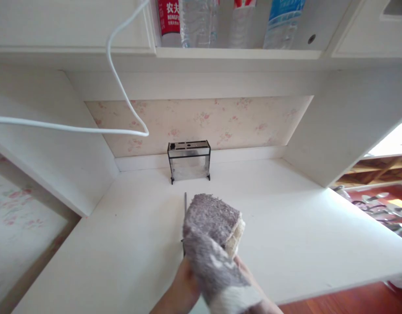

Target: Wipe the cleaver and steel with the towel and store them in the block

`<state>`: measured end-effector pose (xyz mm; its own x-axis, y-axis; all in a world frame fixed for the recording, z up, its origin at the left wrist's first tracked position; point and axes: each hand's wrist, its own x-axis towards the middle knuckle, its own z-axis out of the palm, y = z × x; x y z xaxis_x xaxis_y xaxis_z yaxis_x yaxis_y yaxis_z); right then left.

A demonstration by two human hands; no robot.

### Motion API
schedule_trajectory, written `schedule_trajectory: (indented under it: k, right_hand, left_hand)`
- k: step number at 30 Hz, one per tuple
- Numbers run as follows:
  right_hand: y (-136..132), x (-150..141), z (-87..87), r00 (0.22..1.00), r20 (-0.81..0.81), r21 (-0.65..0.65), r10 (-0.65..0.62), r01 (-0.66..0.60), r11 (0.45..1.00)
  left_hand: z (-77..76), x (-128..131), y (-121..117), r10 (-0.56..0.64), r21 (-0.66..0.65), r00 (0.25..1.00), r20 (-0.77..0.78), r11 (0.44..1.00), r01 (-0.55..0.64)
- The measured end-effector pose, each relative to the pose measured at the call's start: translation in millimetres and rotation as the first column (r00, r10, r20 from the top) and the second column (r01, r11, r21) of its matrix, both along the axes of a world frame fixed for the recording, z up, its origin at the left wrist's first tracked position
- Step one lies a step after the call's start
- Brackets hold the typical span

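A fluffy grey cloth [217,218] with a pale underside is bunched over the white counter, its lower part blurred by motion. My right hand [245,270] is closed around the cloth from its right side, and much of it is hidden by the fabric. To the left of the cloth, a thin grey metal tool [185,201], seen edge-on like a narrow blade or rod, points away from me. Its dark lower end runs into my left hand [187,279], which is closed at the cloth's left edge with the fingers mostly covered.
Against the back wall stands a clear-sided knife block [189,150] with slots in its top. The white counter [286,209] lies between side panels. Bottles [199,24] stand on the shelf above. A white cable [122,89] hangs at upper left. Metal utensils [380,209] show at far right.
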<state>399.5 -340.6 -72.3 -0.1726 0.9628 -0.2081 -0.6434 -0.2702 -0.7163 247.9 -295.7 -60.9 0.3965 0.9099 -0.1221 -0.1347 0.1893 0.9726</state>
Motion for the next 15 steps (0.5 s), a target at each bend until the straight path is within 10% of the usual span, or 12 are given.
schedule_trajectory:
  k: [7,15]
  right_hand:
    - [10,99,10.0,0.94,0.088,-0.241,-0.331,0.342,0.908]
    - [15,226,-10.0,0.783,0.608,-0.305,-0.136,0.388,0.87]
  left_hand:
    - [27.6,22,1,-0.202,0.357,0.914,-0.351,0.874,0.33]
    - [-20.0,-12,6,0.053,0.184,0.917,-0.396,0.983,0.023]
